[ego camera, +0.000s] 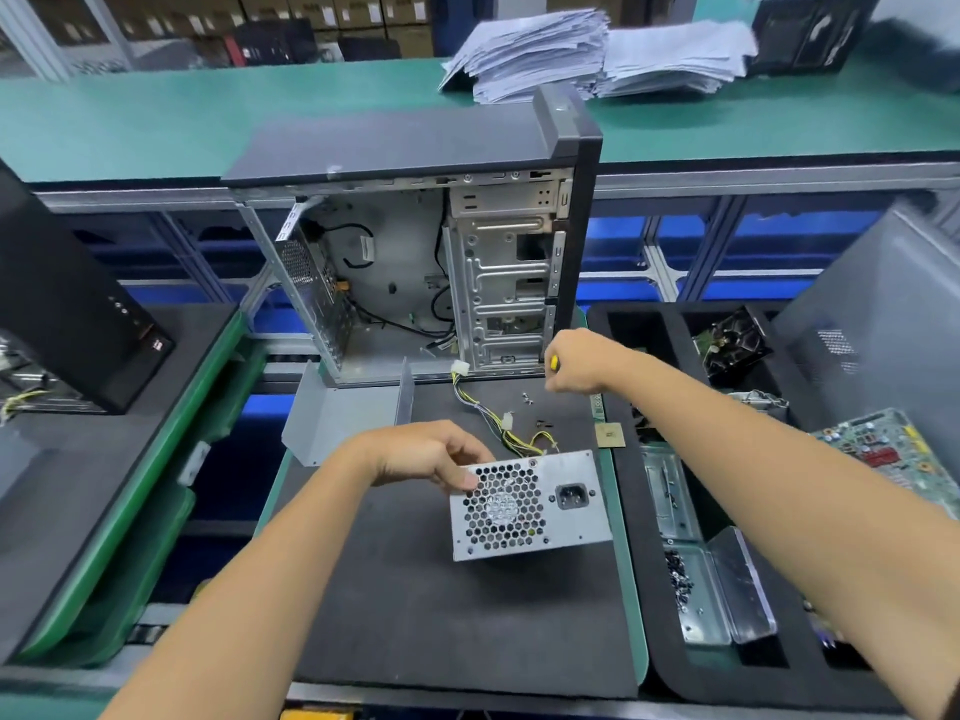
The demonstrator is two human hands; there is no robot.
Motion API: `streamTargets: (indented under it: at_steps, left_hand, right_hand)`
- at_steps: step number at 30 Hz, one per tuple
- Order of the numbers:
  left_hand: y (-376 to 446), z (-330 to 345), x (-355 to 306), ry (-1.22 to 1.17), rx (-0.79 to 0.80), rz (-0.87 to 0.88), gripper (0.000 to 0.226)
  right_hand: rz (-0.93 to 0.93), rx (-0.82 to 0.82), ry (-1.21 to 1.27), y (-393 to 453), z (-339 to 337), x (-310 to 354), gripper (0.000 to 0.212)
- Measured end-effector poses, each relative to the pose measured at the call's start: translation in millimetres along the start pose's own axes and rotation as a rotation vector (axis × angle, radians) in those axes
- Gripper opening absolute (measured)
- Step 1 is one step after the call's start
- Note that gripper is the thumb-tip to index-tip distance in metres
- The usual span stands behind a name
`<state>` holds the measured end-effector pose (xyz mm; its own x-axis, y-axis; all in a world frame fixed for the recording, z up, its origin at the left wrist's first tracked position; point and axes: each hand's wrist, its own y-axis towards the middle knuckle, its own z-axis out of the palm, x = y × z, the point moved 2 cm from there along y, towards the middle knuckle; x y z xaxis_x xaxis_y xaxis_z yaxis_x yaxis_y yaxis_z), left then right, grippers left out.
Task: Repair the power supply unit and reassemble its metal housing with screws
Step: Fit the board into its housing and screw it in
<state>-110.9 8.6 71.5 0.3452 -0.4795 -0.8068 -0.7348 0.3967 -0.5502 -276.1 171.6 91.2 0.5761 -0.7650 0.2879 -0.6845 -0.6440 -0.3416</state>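
Observation:
The power supply unit [530, 504], a silver metal box with a honeycomb fan grille and a black power socket, stands on the dark foam mat [457, 615]. My left hand [431, 454] grips its upper left corner. Its yellow and black cable bundle [498, 423] trails back toward the case. A few loose screws [529, 398] lie on the mat beyond it. My right hand [579, 358] is curled around a yellow-handled tool [554, 362], held above the mat near the screws. A bent grey metal cover plate [348, 413] rests at the mat's far left.
An open computer case [431, 272] stands upright behind the mat. The right foam tray [727, 511] holds a fan, a circuit board [893, 449], and a metal box of screws [691, 589]. A small chip [609, 434] lies at the mat's right edge. Paper stacks sit on the far bench.

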Motion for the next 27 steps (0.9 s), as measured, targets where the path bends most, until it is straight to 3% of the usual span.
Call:
streamTargets:
  at_steps: [5, 14, 20, 24, 27]
  left_hand:
    - [6.4, -3.4, 0.7, -0.08, 0.042, 0.001, 0.027]
    - [13.6, -8.2, 5.5, -0.184, 0.1, -0.002, 0.029]
    - [13.2, -7.5, 10.3, -0.253, 0.071, 0.006, 0.033]
    - [9.3, -4.7, 12.3, -0.289, 0.029, 0.024, 0.04]
    - [7.9, -3.0, 19.1, -0.35, -0.026, 0.048, 0.037]
  right_hand:
    - [0.119, 0.075, -0.122, 26.4, 37.4, -13.8, 0.009]
    - [0.102, 0.044, -0.185, 47.4, 85.7, -23.5, 0.014]
    - [0.112, 0.057, -0.152, 52.6, 89.0, -24.8, 0.022]
    - [0.1, 0.066, -0.14, 51.4, 90.1, -22.9, 0.009]
    - [0.11, 0.077, -0.139, 48.2, 86.6, -21.6, 0.019]
